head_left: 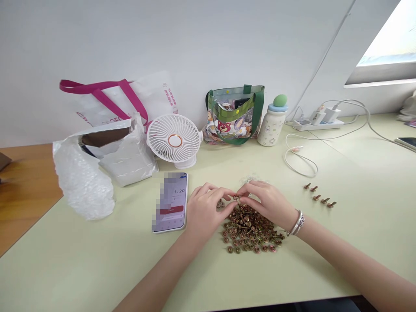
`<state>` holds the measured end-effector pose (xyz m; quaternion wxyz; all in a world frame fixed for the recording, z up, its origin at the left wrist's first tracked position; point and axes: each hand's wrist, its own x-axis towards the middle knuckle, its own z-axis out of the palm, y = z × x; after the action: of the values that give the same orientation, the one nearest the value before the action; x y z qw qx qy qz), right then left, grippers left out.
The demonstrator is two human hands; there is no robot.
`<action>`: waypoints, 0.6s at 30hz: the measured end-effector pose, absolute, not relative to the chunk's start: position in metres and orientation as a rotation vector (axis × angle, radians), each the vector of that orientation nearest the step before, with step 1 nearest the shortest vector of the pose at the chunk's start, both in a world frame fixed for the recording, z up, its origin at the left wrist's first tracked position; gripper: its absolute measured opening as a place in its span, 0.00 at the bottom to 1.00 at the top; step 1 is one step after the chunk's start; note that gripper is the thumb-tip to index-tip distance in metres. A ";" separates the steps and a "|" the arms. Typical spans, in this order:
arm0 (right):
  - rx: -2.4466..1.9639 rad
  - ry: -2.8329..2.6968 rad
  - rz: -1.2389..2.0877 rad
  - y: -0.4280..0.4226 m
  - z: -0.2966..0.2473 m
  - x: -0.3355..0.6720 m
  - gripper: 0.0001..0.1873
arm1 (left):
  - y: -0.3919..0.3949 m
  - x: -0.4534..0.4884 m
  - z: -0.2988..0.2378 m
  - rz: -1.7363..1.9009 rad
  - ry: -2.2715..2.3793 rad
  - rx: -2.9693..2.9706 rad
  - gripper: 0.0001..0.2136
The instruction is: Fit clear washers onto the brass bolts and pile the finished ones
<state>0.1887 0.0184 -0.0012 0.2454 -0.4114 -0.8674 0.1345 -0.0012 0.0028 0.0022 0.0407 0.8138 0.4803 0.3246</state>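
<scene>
A heap of small brass-coloured screws and washers (250, 234) lies on the pale green table (97, 260). My left hand (204, 212) and my right hand (269, 201) meet just above the heap's far edge. Their fingertips pinch one small metal piece (237, 198) between them. The right wrist wears silver bracelets (296, 222). A short row of several screws (320, 199) lies apart, to the right of the heap.
A phone (170, 201) showing 1:20 lies left of my left hand. Behind stand a white fan (174, 139), a bubble-wrap parcel (94, 169), a white bag with pink handles (123, 97), a clear cartoon tote (234, 115), a bottle (273, 123), and a power strip (316, 123) with cables.
</scene>
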 end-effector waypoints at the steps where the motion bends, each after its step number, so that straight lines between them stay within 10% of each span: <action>1: -1.133 -2.361 0.392 0.017 -0.001 0.188 0.08 | 0.003 -0.001 0.001 1.037 1.473 2.512 0.05; 18: -1.160 -2.373 0.365 0.008 0.000 0.177 0.07 | 0.002 0.001 0.000 1.221 1.471 2.648 0.01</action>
<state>0.1769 0.0082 -0.0003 0.2355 -0.4228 -0.8649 0.1331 0.0006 0.0025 -0.0001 -0.0621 0.8093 0.4495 0.3730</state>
